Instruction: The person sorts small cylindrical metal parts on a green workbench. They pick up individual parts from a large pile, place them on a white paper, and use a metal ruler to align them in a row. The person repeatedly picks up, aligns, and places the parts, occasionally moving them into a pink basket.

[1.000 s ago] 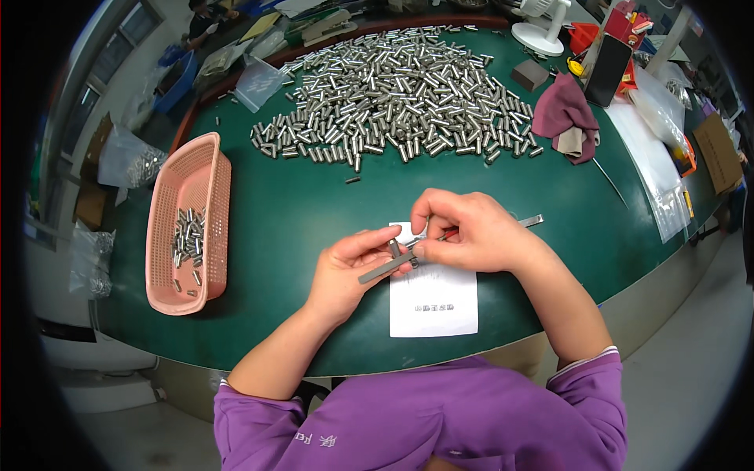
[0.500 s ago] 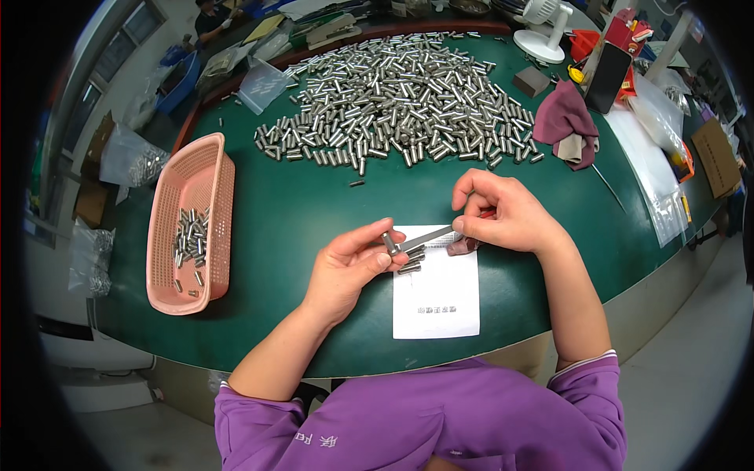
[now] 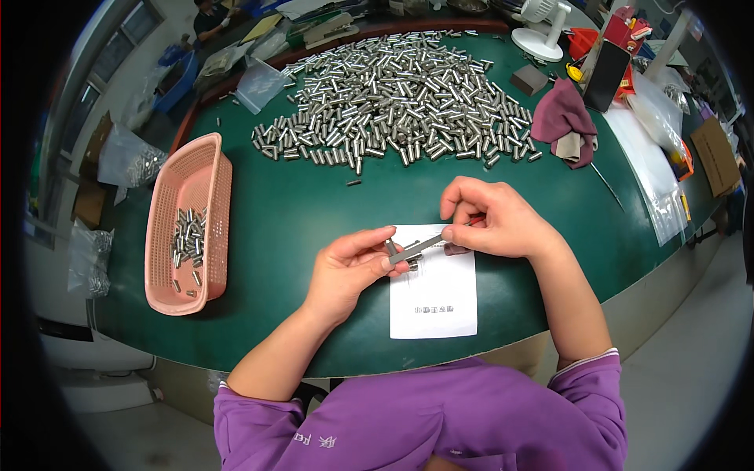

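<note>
A small metal pin [image 3: 390, 246] stands between the thumb and fingers of my left hand [image 3: 345, 267], which is closed on it. My right hand [image 3: 503, 224] grips a flat grey file [image 3: 416, 249]; a bit of red, apparently its handle, shows among the fingers. The file's far end lies across the pin at my left thumb. Beneath both hands is a white printed sheet [image 3: 436, 314]. A few loose pins [image 3: 414, 265] rest on the sheet, partly covered by my left fingers. A small brownish piece [image 3: 455, 249] lies below my right hand.
A large heap of metal pins [image 3: 408, 102] spreads over the green table [image 3: 298, 196]. At left stands a pink basket [image 3: 157, 275] holding several pins. A maroon cloth [image 3: 564, 118], a dark block [image 3: 528, 80], a phone [image 3: 607, 76] and a white fan [image 3: 542, 35] sit at right.
The file has moved toward my left hand, its end now over the pin and covering more of it. My right hand has shifted slightly left and down. The view has shifted a little.
</note>
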